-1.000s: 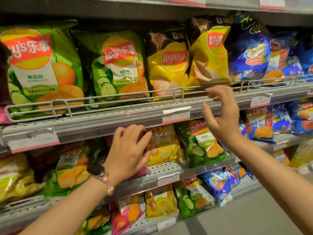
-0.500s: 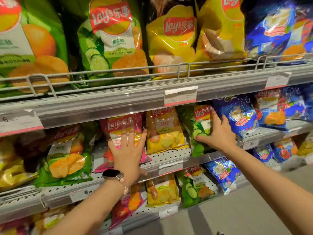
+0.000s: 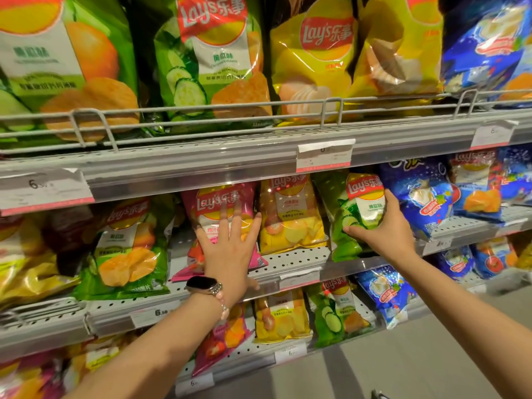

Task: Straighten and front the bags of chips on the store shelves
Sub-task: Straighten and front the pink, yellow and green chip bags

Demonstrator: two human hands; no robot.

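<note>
Beside green bag (image 3: 349, 223), yellow bag (image 3: 290, 220), blue bag (image 3: 420, 197)

The left hand (image 3: 227, 251) lies flat on the front of a tomato chip bag (image 3: 218, 208) on the middle shelf (image 3: 296, 262). Just right of it stands a plain chip bag (image 3: 290, 217). Further right, the right hand (image 3: 383, 228) grips a cucumber chip bag (image 3: 345, 217). Above both hands the upper shelf (image 3: 230, 156) carries larger bags behind a wire rail (image 3: 201, 110).
</note>
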